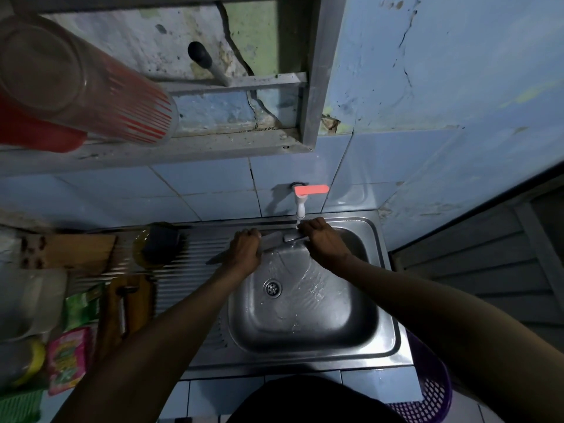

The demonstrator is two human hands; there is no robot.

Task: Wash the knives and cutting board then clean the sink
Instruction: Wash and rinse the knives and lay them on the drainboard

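Note:
My left hand [244, 250] grips a knife whose blade [271, 239] runs toward the tap, with a dark pointed end [213, 259] sticking out to the left over the drainboard. My right hand [322, 239] pinches the blade's far end [293, 237] under the water stream from the white tap [300, 206] with an orange lever. Water runs across the steel sink basin [335, 315] around the drain [272, 287]. A wooden cutting board [131, 300] lies on the left drainboard with a second knife or utensil [123, 309] on it.
A dark sponge on a yellowish holder [158, 244] sits on the ridged drainboard. A wooden block [76, 254], packets [68, 358] and containers crowd the left counter. A glass [91, 87] stands on a shelf above. A purple basket [433, 389] is at the lower right.

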